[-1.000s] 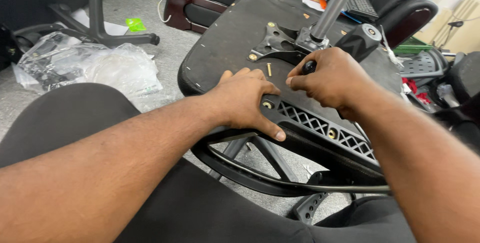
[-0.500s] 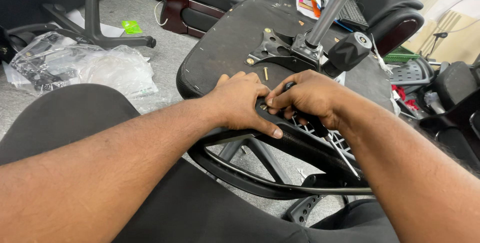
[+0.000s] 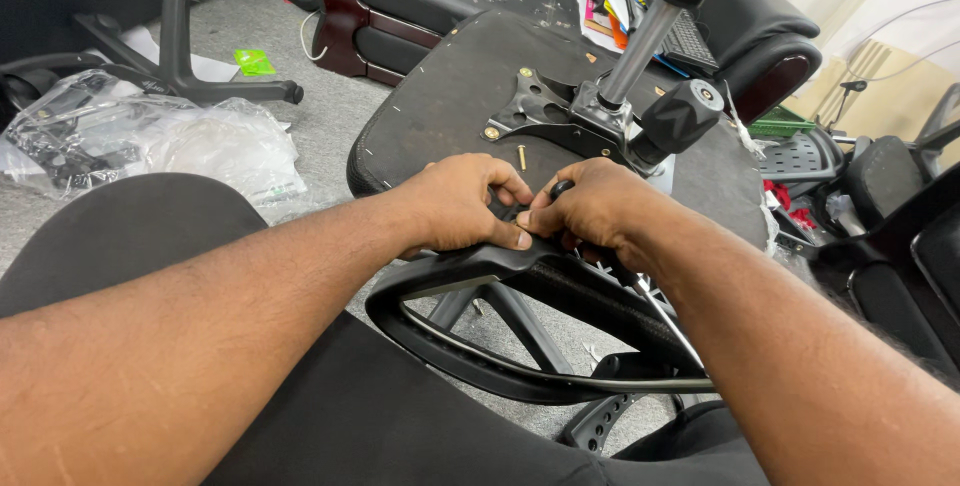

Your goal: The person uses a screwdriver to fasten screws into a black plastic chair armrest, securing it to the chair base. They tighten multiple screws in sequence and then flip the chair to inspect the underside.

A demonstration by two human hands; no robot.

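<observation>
Both hands meet on the black frame point(image 3: 560, 286) at the upturned seat's point(image 3: 440, 96) edge: left hand point(image 3: 460, 201) fingers curled around it, right hand point(image 3: 590, 211) pinching a small black knob point(image 3: 562, 187). Best keep the frame steady while turning.

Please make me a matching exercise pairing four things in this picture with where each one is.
Things:
1. loose brass screw
2. green scrap
3. clear plastic bag
4. left hand

Places:
A. on the floor beside the black star base
B. on the black armrest frame, next to the right hand
C. on the upturned seat underside
D. on the carpet at far left

Pairs: 1-C, 2-A, 3-D, 4-B
</observation>
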